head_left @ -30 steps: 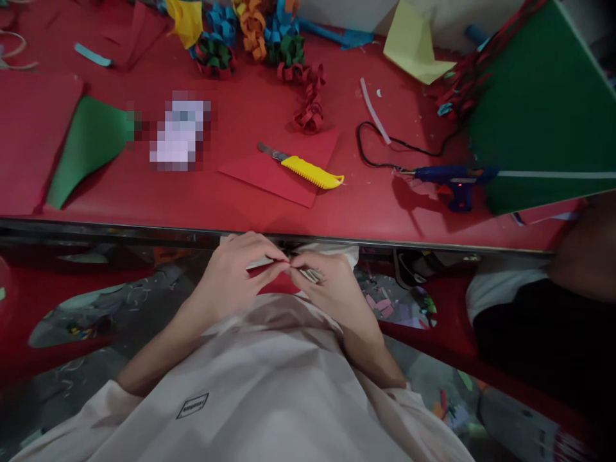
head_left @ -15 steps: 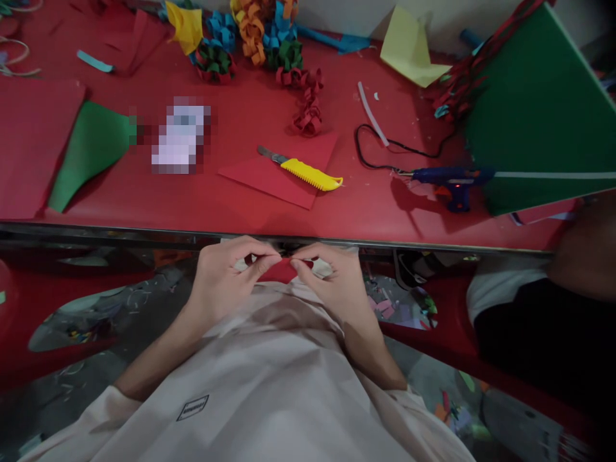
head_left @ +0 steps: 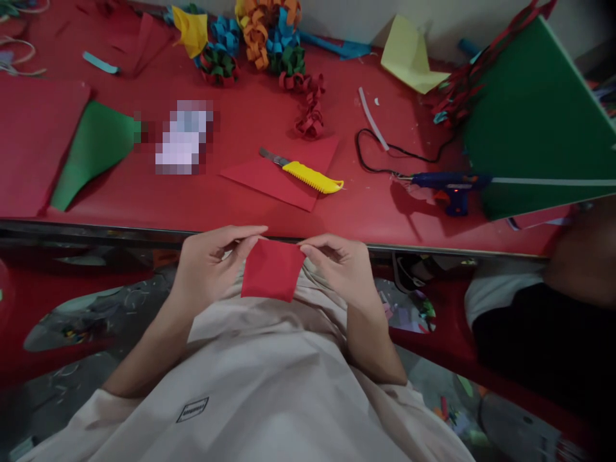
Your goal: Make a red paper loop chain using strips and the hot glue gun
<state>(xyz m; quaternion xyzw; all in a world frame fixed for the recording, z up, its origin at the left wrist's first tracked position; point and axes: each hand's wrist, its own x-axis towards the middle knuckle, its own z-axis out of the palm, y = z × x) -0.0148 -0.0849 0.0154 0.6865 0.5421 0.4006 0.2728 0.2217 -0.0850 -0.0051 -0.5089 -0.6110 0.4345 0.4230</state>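
Observation:
A small, nearly square piece of red paper [head_left: 273, 271] hangs between my hands, just in front of the table's near edge and above my lap. My left hand [head_left: 212, 266] pinches its upper left corner between thumb and forefinger. The upper right corner is pinched the same way by my right hand [head_left: 339, 266]. Beyond my hands on the table, a yellow utility knife [head_left: 312, 178] with its blade out lies across a larger red paper sheet [head_left: 269, 181].
A blue glue gun [head_left: 455, 181] with a lit red light lies at the right, its black cord [head_left: 414, 154] looping behind. Paper chains [head_left: 283, 54], a blurred-out phone [head_left: 185, 138] and a green paper piece [head_left: 94, 147] lie on the red table. Another person's arm [head_left: 587, 253] is at the right.
My hands have moved apart, and the red paper, mostly hidden between them before, now shows flat and spread. The things on the table have stayed in place.

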